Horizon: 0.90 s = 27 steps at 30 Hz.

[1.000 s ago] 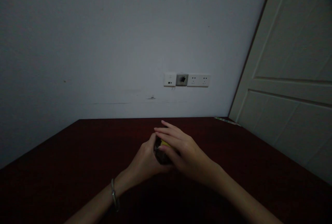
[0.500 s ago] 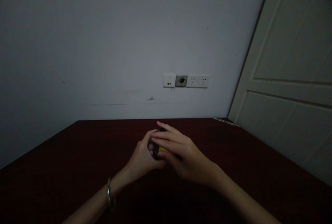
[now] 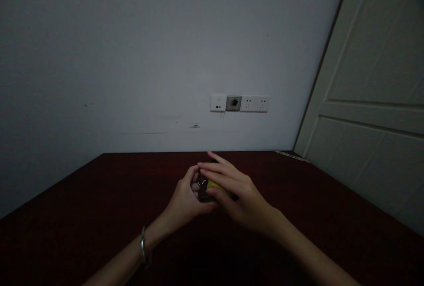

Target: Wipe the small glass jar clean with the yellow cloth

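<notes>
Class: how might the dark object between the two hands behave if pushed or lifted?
The dark object may be slippery: its surface glints. It's probably easy to lift, being small enough for the left hand and right hand to largely cover.

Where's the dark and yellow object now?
The dark object is below centre in the head view, held between the left hand and right hand, lower than the wall sockets.

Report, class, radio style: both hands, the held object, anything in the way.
Left hand curved around dark-and-yellow object. Right hand on it from the right. Hands block much of the view; object's identity unclear.
</notes>
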Each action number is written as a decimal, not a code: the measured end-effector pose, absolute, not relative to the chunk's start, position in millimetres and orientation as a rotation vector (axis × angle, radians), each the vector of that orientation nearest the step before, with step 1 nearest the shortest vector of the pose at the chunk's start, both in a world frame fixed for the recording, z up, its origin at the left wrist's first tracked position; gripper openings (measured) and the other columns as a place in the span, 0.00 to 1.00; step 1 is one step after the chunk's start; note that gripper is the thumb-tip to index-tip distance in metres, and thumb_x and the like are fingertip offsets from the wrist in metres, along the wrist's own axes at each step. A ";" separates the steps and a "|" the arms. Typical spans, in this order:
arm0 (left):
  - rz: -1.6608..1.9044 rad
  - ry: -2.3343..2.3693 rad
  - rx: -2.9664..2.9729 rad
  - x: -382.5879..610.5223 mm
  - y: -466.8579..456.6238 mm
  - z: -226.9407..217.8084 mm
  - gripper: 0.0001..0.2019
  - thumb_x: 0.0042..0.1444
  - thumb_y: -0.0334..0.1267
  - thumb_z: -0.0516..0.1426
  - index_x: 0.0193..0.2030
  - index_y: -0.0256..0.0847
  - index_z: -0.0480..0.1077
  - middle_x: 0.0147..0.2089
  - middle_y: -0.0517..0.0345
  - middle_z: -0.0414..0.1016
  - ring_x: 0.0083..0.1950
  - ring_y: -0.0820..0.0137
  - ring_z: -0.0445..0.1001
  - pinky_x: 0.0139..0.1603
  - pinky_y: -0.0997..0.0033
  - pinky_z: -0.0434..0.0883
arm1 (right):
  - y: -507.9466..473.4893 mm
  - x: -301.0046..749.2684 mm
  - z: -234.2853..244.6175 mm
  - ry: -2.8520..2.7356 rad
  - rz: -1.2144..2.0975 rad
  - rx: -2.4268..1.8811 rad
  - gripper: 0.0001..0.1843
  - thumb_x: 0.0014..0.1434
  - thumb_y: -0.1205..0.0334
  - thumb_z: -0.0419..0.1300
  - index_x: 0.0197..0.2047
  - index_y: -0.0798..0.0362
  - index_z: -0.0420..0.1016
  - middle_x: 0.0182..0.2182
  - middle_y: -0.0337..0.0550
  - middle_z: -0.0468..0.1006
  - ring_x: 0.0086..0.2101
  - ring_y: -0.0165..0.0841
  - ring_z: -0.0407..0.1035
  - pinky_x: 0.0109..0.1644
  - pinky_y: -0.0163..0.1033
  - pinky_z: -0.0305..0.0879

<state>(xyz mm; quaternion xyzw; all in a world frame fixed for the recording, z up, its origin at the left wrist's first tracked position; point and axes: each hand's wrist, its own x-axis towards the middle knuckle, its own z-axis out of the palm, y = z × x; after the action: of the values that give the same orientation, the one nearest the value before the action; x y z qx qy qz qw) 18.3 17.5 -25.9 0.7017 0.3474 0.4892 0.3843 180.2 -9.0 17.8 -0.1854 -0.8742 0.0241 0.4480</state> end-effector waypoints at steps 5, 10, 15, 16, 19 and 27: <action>1.247 0.890 1.855 19.0 18.2 -26.1 0.36 0.35 0.34 0.66 0.52 0.39 0.57 0.45 0.50 0.74 0.41 0.63 0.76 0.38 0.66 0.74 | -13.8 174.5 16.6 -2.256 -0.086 -0.445 0.22 0.59 0.71 0.52 0.57 0.55 0.64 0.54 0.49 0.69 0.62 0.40 0.49 0.63 0.56 0.54; 1.219 0.925 1.879 20.4 12.2 -21.9 0.37 0.33 0.34 0.67 0.52 0.40 0.57 0.43 0.53 0.74 0.40 0.64 0.75 0.37 0.67 0.74 | -3.7 176.1 18.6 -2.050 0.109 -0.558 0.20 0.60 0.67 0.53 0.55 0.49 0.67 0.53 0.48 0.71 0.59 0.42 0.56 0.59 0.59 0.59; 1.210 0.956 1.909 19.4 16.1 -25.1 0.33 0.33 0.33 0.65 0.49 0.38 0.59 0.41 0.53 0.75 0.40 0.64 0.75 0.37 0.66 0.74 | -8.6 175.9 20.4 -2.164 0.033 -0.536 0.20 0.60 0.68 0.53 0.56 0.52 0.66 0.54 0.49 0.70 0.61 0.41 0.53 0.60 0.58 0.57; 1.210 0.970 1.922 19.0 17.7 -26.5 0.32 0.34 0.33 0.65 0.49 0.38 0.60 0.41 0.52 0.75 0.40 0.63 0.75 0.36 0.67 0.73 | -11.1 174.9 20.1 -2.224 -0.017 -0.526 0.20 0.60 0.69 0.52 0.56 0.53 0.66 0.54 0.49 0.70 0.62 0.41 0.51 0.62 0.57 0.55; 1.210 0.989 1.946 18.9 20.3 -28.7 0.30 0.35 0.34 0.65 0.48 0.38 0.61 0.40 0.51 0.75 0.40 0.63 0.75 0.35 0.68 0.73 | -15.3 172.2 18.5 -2.320 -0.117 -0.498 0.20 0.59 0.71 0.51 0.55 0.56 0.67 0.54 0.49 0.70 0.62 0.41 0.48 0.64 0.56 0.52; 1.203 0.881 1.830 21.0 11.1 -19.3 0.38 0.31 0.36 0.68 0.51 0.39 0.58 0.47 0.50 0.72 0.45 0.60 0.74 0.41 0.63 0.74 | -1.9 177.9 21.7 -2.004 0.179 -0.583 0.18 0.60 0.66 0.54 0.54 0.47 0.69 0.51 0.46 0.73 0.58 0.40 0.59 0.58 0.58 0.61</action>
<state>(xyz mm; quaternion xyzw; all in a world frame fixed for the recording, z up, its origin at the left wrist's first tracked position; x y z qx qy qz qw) 21.0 11.1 -19.3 0.7168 0.3453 0.4712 0.3807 177.9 -1.9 21.7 -0.2411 -0.8286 0.0740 0.4998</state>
